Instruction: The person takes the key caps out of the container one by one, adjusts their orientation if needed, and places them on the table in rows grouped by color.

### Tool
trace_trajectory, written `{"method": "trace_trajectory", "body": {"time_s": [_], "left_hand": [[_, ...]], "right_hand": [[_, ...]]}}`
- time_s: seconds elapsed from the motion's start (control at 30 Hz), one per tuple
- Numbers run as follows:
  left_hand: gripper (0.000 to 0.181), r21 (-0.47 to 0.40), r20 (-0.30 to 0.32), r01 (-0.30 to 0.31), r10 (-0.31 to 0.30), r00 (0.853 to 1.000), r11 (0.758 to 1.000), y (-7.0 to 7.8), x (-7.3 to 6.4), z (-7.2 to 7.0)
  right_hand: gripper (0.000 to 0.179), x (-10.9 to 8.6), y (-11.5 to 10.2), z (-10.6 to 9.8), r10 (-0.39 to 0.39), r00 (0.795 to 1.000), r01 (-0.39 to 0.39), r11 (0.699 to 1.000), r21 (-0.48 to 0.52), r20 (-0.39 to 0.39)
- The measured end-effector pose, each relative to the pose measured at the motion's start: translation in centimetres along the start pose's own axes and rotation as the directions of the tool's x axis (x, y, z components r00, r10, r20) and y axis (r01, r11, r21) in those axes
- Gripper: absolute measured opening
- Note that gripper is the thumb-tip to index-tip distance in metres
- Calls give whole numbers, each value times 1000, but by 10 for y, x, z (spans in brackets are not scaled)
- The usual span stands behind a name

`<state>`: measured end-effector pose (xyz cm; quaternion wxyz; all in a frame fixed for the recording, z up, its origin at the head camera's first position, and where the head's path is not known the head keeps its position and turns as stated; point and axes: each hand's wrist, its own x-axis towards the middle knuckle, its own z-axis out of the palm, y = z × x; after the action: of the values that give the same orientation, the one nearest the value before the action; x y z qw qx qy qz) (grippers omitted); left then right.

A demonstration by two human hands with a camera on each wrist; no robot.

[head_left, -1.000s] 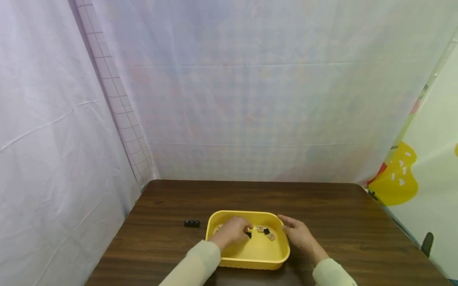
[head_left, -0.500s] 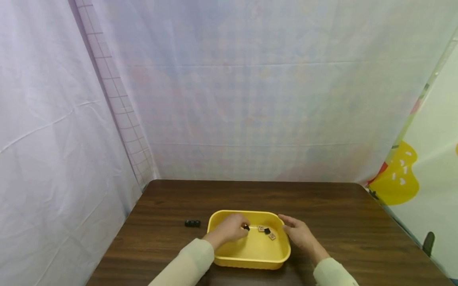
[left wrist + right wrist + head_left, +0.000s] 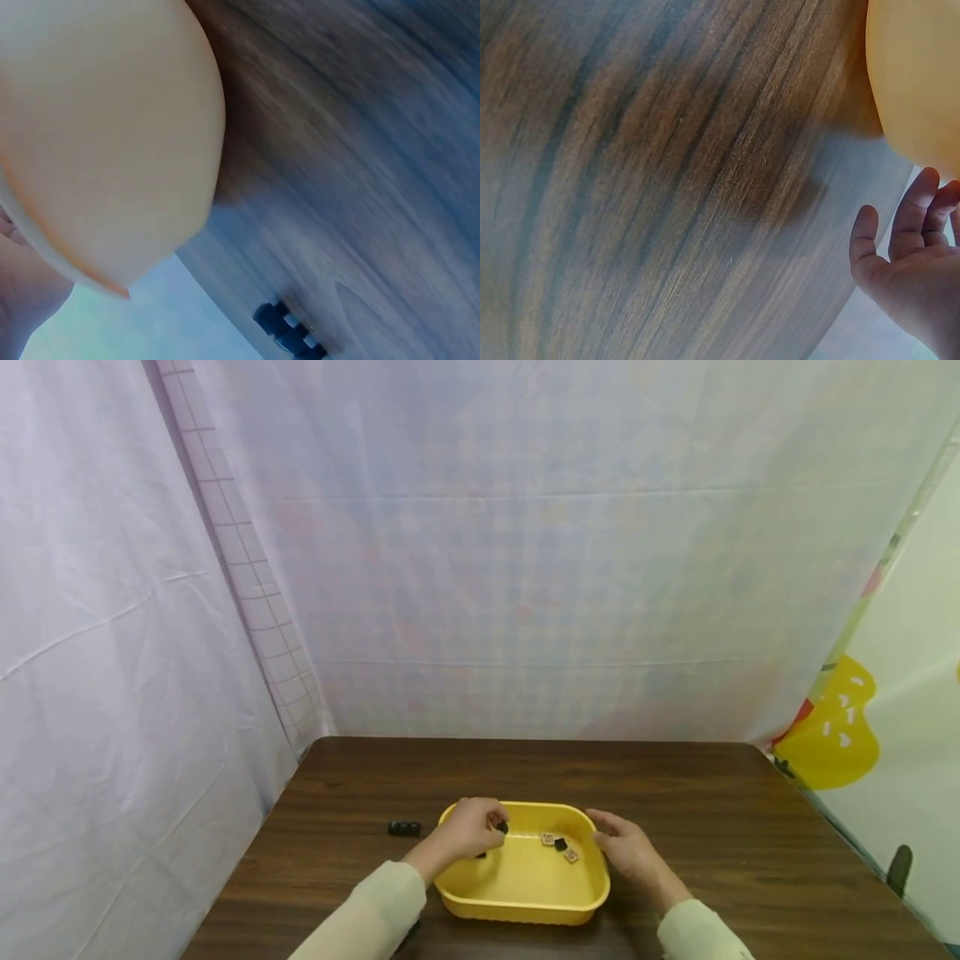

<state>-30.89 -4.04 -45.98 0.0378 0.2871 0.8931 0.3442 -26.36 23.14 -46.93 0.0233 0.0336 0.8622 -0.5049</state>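
Observation:
My left hand (image 3: 468, 828) is over the left side of a yellow plastic tray (image 3: 525, 910), pinching a small black tile (image 3: 502, 827) between thumb and fingers. Under that hand, another black tile (image 3: 481, 855) partly shows on the tray floor. Toward the tray's right end lie a pale square tile with a reddish pattern (image 3: 547, 839), a black tile (image 3: 561, 844) and a second patterned tile (image 3: 572, 855). My right hand (image 3: 630, 852) rests at the tray's right rim, fingers extended and thumb apart. In the right wrist view, its fingertips (image 3: 928, 178) meet the tray's outer wall.
On the dark wooden table (image 3: 337, 868), left of the tray, black pieces (image 3: 404, 829) stand in a short row; the left wrist view shows these black pieces (image 3: 289, 330) too. White curtains (image 3: 525, 568) hang behind the table and on its left side.
My left hand has drawn leftward and up across the tray with the black tile in its fingers. The right hand stays at the rim.

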Motion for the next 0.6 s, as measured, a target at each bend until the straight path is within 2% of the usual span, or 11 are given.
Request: {"method": "trace_trajectory", "body": {"time_s": [0.2, 0.37, 0.47, 0.6], "left_hand": [[31, -80, -42, 72, -75, 996, 994, -7, -6, -14], [26, -125, -139, 85, -102, 985, 989, -19, -13, -28], [25, -160, -229, 85, -121, 966, 983, -31, -20, -38], [23, -224, -352, 89, -166, 921, 970, -53, -29, -50]], "right_hand": [[42, -1, -1, 0, 12, 1000, -12, 1000, -12, -7], [42, 1, -1, 0, 24, 1000, -24, 1000, -11, -8], [43, 2, -1, 0, 53, 999, -54, 998, -22, -2], [43, 2, -1, 0, 76, 997, -76, 997, -28, 3]]}}
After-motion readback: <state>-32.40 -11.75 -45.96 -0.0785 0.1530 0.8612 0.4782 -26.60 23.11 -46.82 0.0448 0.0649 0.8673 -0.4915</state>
